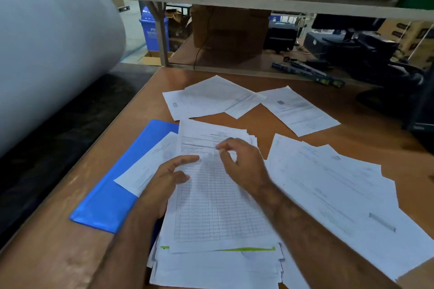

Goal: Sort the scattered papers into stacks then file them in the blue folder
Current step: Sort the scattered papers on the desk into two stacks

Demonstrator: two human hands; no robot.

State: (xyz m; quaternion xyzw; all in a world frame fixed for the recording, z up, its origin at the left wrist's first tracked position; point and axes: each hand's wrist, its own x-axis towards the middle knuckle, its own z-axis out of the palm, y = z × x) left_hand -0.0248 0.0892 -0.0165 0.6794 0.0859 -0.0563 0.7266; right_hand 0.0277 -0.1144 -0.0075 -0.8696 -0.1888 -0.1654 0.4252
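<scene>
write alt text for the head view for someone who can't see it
Both hands, the left hand and right hand, hover with loosely curled fingers over a central stack of papers on a wooden table. A blue folder lies left of the stack, and loose sheets lie scattered beyond and to the right.

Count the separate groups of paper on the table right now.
4, maybe more hidden: main stack under both hands, partly over the blue folder; far-left overlapping sheets; far-right sheet; right spread. Sheets per group cannot be told.
</scene>
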